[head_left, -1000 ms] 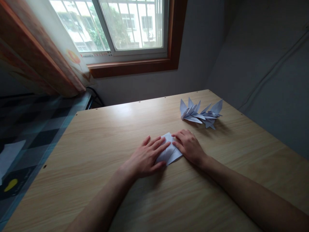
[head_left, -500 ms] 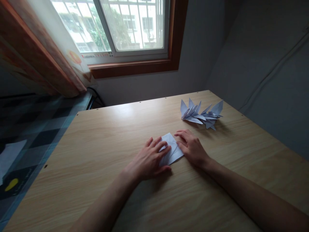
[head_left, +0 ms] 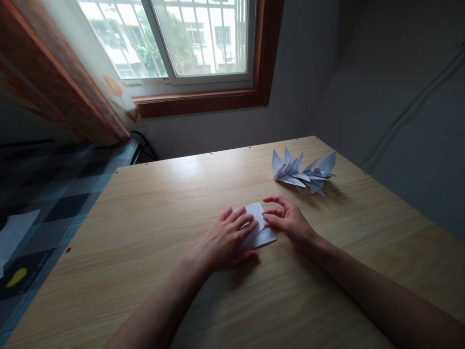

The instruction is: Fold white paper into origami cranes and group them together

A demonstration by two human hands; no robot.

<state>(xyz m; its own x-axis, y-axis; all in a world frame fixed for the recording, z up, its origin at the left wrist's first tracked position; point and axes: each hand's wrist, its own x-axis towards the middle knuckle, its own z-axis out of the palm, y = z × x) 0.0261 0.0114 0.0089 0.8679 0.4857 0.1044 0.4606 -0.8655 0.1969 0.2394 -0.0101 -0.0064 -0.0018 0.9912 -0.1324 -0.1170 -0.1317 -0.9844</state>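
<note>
Head cam: smooth, pale wood-grain table [head_left: 156, 208], and near its middle a creased white folded paper [head_left: 266, 236], flat and squarish. Left hand [head_left: 227, 237] is spread open on top of it; right hand [head_left: 290, 220] is loosely curled at its right edge, can't tell if it's actually pinching. Count: two hands, one folded paper, plus one spiky clump of pointy paper folds [head_left: 303, 174] farther back, number of pieces unclear.

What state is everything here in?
White paper: folded, on the table.
Left hand: palm down over the paper.
Right hand: fingers curled at the paper's edge; grip unclear.
Folded pieces: clustered, some points up.
Window: open or shut, unclear.
Curtain: gathered at the window's left.
Leftmost sheet: partly off-frame.
</note>
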